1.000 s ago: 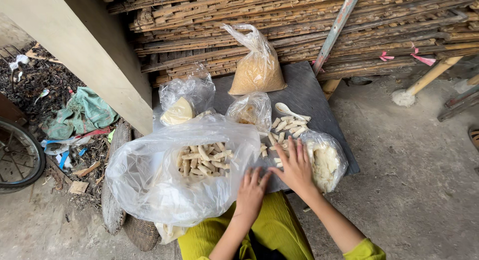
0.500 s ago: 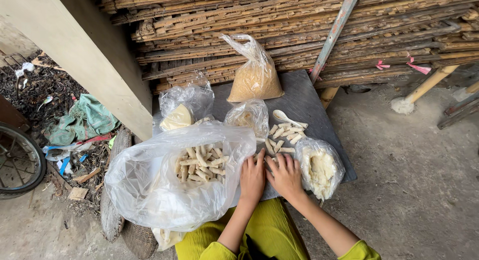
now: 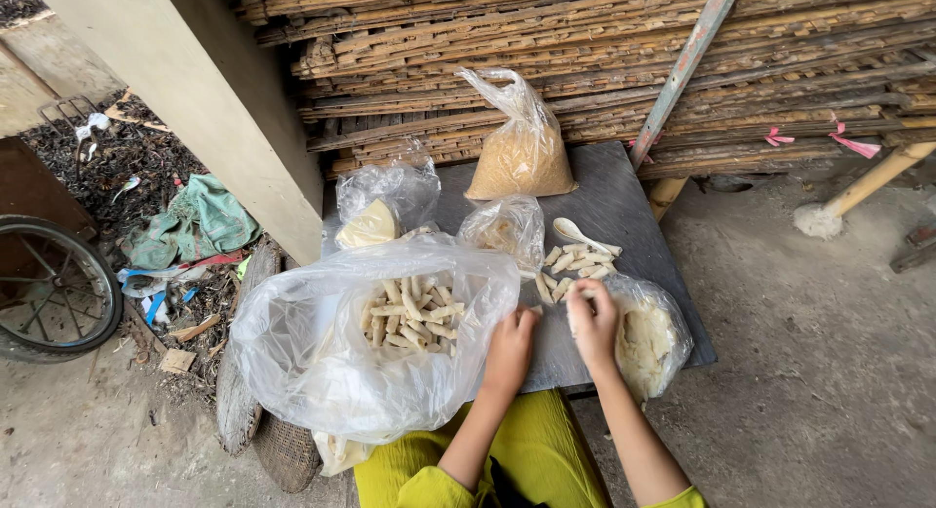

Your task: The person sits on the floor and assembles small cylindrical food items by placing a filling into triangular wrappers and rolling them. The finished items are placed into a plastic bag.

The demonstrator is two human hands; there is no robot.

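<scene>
**Hands close in on one pale roll at the board's front edge**

Both hands have drawn together since the earlier frames, when the right one lay spread over the loose pieces. Now the right hand (image 3: 593,318) curls its fingers around a small pale roll of dough (image 3: 575,311), and the left hand (image 3: 514,342) rests with fingers loosely bent, its tips just beside that roll, on the dark grey board (image 3: 624,201). More pale rolls (image 3: 577,261) lie loose behind, near a white spoon (image 3: 575,233).

To the left, a large clear plastic bag holding finished rolls (image 3: 409,318) sags against the left wrist; a nudge could tip it off the front edge. The smaller clear bag of white filling (image 3: 648,337) sits touching the right hand at the board's corner, and, I judge, could slide off. A tied bag of tan crumbs (image 3: 522,157) stands upright at the back.
</scene>
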